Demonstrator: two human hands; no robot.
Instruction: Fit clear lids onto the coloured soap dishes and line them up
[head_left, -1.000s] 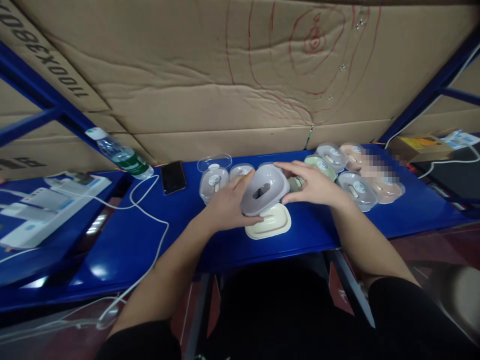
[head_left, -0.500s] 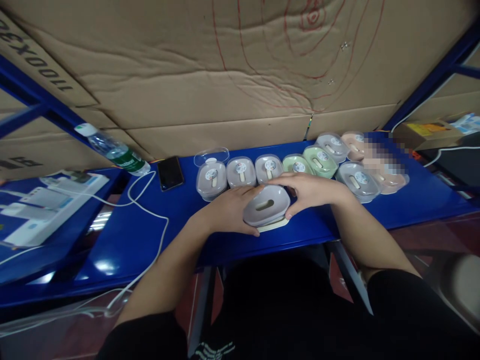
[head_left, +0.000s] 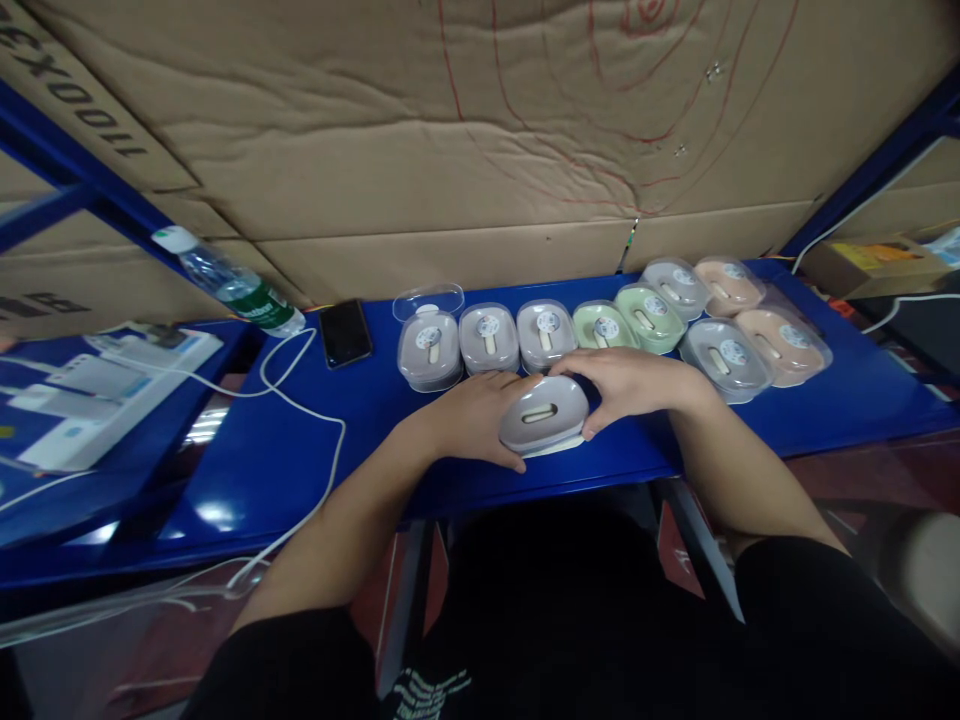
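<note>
Both hands hold a grey oval plastic dish [head_left: 559,400] near the front edge of the blue table. It has a long slot in its middle, and something cream shows in the slot. A pale edge peeks out under its near side. My left hand [head_left: 484,420] grips the left side, thumb at the front. My right hand [head_left: 626,385] grips the right side, fingers at the far rim and thumb near the front. Just behind stand similar grey boxes with clear lids and round stickers, one [head_left: 547,332] in the middle and another [head_left: 489,335] left of it.
Green lidded boxes [head_left: 651,315], grey ones [head_left: 726,355] and peach ones [head_left: 784,340] stand to the right. A loose clear lid [head_left: 429,299] lies at the back. Farther left are a phone [head_left: 345,333], a water bottle [head_left: 232,285], a white cable [head_left: 334,475] and a power strip [head_left: 142,390].
The slot, dark before, now shows cream in it. The dish sits closer over the pale edge beneath. Both hands keep their hold, and the view has shifted slightly.
</note>
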